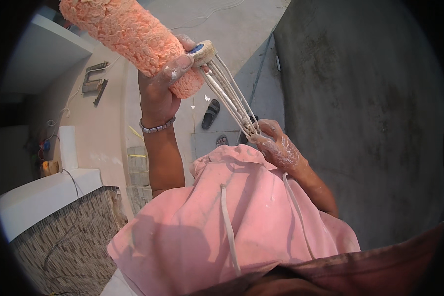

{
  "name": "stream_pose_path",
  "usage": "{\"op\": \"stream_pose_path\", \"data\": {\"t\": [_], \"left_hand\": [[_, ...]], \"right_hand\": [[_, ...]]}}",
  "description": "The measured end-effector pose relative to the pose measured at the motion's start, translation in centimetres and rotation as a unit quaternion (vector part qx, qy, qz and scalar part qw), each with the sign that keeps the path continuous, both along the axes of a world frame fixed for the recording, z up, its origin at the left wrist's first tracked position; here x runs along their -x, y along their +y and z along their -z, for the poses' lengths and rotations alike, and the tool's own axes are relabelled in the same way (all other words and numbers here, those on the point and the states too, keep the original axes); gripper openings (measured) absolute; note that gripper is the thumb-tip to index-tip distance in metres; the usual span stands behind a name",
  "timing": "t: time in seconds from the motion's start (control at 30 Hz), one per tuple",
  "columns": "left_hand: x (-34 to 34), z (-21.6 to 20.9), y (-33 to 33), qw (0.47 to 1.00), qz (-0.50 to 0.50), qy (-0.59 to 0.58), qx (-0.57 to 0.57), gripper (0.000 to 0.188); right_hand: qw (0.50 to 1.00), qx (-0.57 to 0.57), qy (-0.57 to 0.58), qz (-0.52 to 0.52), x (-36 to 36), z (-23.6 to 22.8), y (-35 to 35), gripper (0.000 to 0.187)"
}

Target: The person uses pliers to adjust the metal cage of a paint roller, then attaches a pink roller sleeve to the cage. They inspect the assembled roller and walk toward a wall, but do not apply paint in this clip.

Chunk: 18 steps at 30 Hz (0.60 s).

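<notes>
My left hand (pixel 164 88), a bracelet at its wrist, is wrapped round the near end of a fluffy salmon-pink paint roller cover (pixel 130 37). The cover slants up to the far left and runs out of view. Beside its near end is a paint-crusted wire roller cage (pixel 227 89), whose round end cap (pixel 202 53) has a blue centre. My left thumb and a fingertip reach that cap. The cage is outside the cover. Smeared with white, my right hand (pixel 281 149) grips the cage's lower end; its fingers are closed. The cover's inside is hidden.
A dark grey wall (pixel 360 108) rises close on the right. A white ledge (pixel 54 190) above striped tiling (pixel 69 237) is at the lower left. Farther off lie a metal frame (pixel 93 84) and thin cables. Sandalled feet (pixel 211 114) show on the floor below.
</notes>
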State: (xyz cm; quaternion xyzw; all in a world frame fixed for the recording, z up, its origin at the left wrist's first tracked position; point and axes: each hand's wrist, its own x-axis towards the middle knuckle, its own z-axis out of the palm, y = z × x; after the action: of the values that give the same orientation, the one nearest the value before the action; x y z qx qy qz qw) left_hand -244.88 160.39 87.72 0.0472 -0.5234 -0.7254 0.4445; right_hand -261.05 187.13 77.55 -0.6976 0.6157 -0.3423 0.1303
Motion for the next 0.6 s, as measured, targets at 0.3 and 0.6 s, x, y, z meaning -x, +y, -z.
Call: {"op": "stream_pose_path", "data": {"t": [0.3,0.6], "left_hand": [[-3.6,-5.8,-0.3,1.0,0.0,0.017,0.024,0.042],[-7.2,-7.7,-4.0,0.991,0.091,-0.078,-0.054,0.042]], "right_hand": [[0.992,-0.05,-0.091,0.066,-1.4,-2.8,-3.9,0.055],[0.915,-0.254,-0.278,0.142,-1.5,-8.3,-5.1,0.047]]}}
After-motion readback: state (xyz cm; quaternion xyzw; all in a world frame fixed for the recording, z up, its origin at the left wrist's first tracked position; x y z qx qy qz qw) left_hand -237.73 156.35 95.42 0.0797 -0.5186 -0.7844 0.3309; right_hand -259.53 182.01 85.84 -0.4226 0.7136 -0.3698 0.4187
